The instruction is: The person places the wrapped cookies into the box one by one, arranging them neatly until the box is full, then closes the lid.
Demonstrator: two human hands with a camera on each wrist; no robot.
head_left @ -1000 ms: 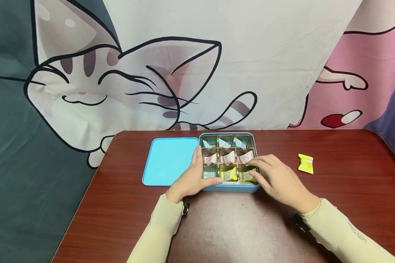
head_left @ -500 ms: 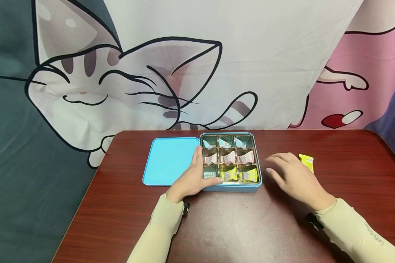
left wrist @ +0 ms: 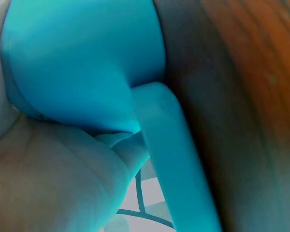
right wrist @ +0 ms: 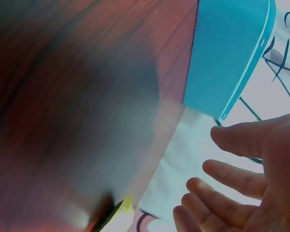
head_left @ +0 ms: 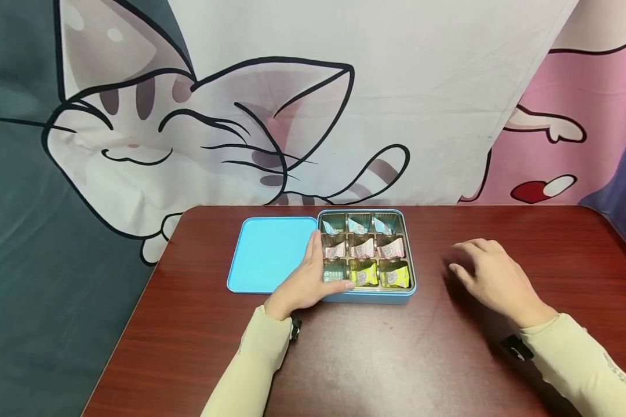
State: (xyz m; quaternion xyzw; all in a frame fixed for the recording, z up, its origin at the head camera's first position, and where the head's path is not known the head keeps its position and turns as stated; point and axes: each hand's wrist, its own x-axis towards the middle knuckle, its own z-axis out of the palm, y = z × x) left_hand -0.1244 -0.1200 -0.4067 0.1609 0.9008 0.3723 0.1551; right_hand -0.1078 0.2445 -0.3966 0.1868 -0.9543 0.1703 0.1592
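Note:
A blue box (head_left: pixel 367 298) with a gold divided insert stands near the table's back edge. Its front row has two yellow wrapped candies (head_left: pixel 364 275); the front-left compartment shows a bare, ribbed bottom. Pink wrapped candies (head_left: pixel 362 249) fill the middle row, light-blue ones (head_left: pixel 357 226) the back row. My left hand (head_left: pixel 305 281) rests against the box's front-left corner, straight fingers along the left side and thumb at the front rim. To the right, my right hand (head_left: pixel 492 278) hovers over the table with relaxed fingers, holding nothing. Another yellow wrapped candy (right wrist: pixel 120 217) shows at the right wrist view's bottom; in the head view that hand hides it.
A flat blue lid (head_left: pixel 272 255) lies left of the box, right beside it and partly behind my left hand. The brown wooden table (head_left: pixel 375 359) ends at the back against a cloth (head_left: pixel 448 104) printed with a cartoon cat.
My right hand has left the yellow candy in the front-right compartment and moved right, over the loose yellow candy, now hidden from the head view. The left hand stays at the box.

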